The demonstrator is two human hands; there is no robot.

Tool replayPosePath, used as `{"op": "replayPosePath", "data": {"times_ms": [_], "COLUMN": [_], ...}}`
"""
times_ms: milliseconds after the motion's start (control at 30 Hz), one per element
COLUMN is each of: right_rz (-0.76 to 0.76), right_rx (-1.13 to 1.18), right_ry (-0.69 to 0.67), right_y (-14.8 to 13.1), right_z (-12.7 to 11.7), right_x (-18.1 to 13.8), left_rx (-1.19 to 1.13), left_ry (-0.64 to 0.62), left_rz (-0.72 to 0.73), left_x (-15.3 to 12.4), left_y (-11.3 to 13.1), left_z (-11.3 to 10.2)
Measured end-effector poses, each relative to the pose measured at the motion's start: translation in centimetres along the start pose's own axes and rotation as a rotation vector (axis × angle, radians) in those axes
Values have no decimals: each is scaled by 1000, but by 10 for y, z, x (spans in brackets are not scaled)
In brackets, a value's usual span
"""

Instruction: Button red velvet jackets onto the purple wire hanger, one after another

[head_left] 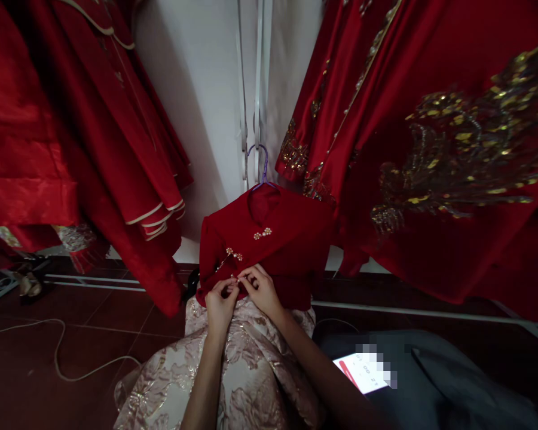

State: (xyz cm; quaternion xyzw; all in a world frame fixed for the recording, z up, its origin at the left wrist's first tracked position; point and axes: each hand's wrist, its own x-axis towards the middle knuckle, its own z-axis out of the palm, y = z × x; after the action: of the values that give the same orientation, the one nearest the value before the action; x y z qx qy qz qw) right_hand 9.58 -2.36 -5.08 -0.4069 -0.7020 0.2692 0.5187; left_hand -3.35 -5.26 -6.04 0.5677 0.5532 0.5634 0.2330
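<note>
A small red jacket hangs upright in front of me on a purple hanger. Flower-shaped beaded fasteners sit on its chest, with another pair lower at the left. Below it spreads a pale pink brocade skirt with gold leaf patterns. My left hand pinches the jacket's front near the lower edge. Close beside it, my right hand also pinches the jacket's front, its fingertips almost meeting the left ones. The exact bit of fastener or cloth between the fingertips is too small to make out.
Red garments hang on the left; a red gown with gold sequins hangs on the right. A lit phone lies on dark cloth at lower right. A pale cable crosses the tiled floor. Rack bars run low behind.
</note>
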Motion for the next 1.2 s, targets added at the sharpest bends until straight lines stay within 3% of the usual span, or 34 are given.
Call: {"op": "replayPosePath", "data": {"times_ms": [333,500,567,633,800,1200], "right_rz": [41,64,63,57,77,139], "right_rx": [-8,-4,4,19,87,103], "right_ry": [13,71,71,72,165,167], "right_y": [1,-3,-4,-3,3,11], "right_z": [2,1,0,0,-3,-1], "right_x": [0,-2,-4,-5,-11,-11], "left_rx": [-89,-156,-140,-100,60,124], "left_ry": [-27,325,408,374,140,7], "left_rz": [-27,-32,-38,-8,90,137], "left_x": [2,-6,-8,-9,-7,-6], "left_y": [-7,-1,1,1,-1,4], "left_z": [2,-2,-4,-5,-3,-4]}}
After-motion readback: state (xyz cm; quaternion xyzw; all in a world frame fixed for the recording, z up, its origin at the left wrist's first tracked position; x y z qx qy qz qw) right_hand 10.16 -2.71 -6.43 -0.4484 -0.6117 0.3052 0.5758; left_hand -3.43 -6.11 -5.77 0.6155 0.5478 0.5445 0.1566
